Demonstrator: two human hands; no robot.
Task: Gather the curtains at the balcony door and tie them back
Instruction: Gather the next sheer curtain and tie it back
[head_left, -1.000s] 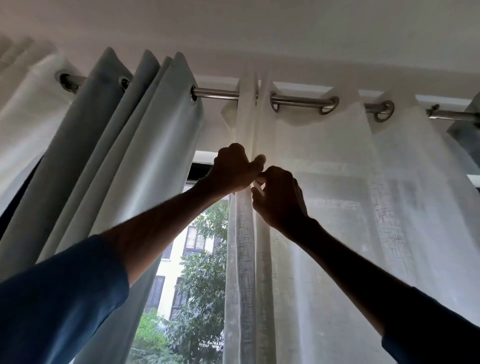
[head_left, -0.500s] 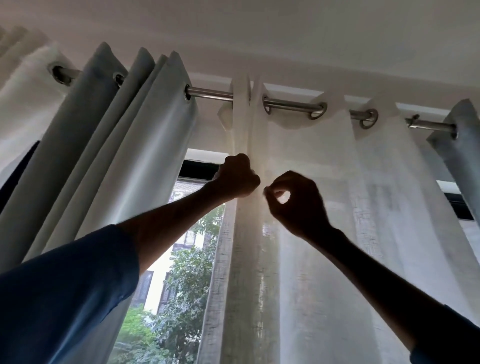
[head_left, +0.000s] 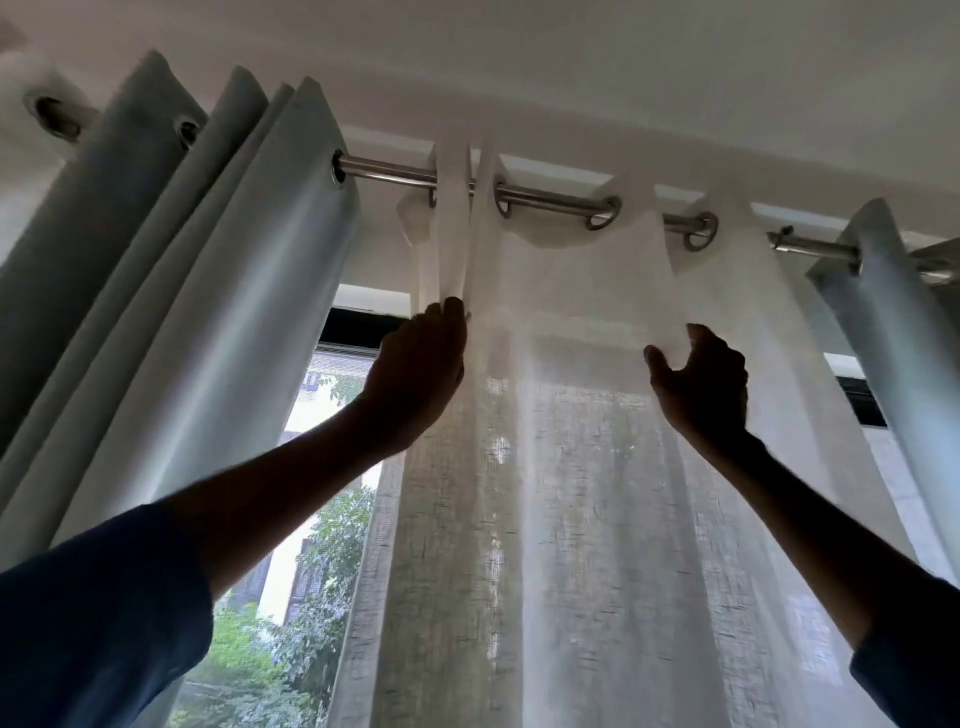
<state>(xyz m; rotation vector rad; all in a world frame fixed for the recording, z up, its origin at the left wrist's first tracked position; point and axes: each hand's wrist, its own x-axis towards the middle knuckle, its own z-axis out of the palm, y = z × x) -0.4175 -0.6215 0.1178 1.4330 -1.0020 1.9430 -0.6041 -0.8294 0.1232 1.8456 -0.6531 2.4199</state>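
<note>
A sheer white curtain (head_left: 582, 467) hangs by metal eyelets from a steel rod (head_left: 550, 200) under the ceiling. My left hand (head_left: 421, 364) pinches the sheer's gathered left folds just below the rod. My right hand (head_left: 701, 384) is further right, thumb and fingers curled around another fold of the same sheer. A thick pale grey curtain (head_left: 218, 291) is bunched in pleats at the left, and a second grey panel (head_left: 893, 332) hangs at the right end of the rod.
The ceiling is close above the rod. Between the left grey curtain and the sheer, a gap (head_left: 317, 545) shows the glass, trees and a building outside. A dark window frame (head_left: 353, 332) runs behind the sheer.
My right hand has moved away from my left, to the right along the sheer, and taken a new fold. My left hand keeps its hold on the gathered folds. The view has shifted slightly.
</note>
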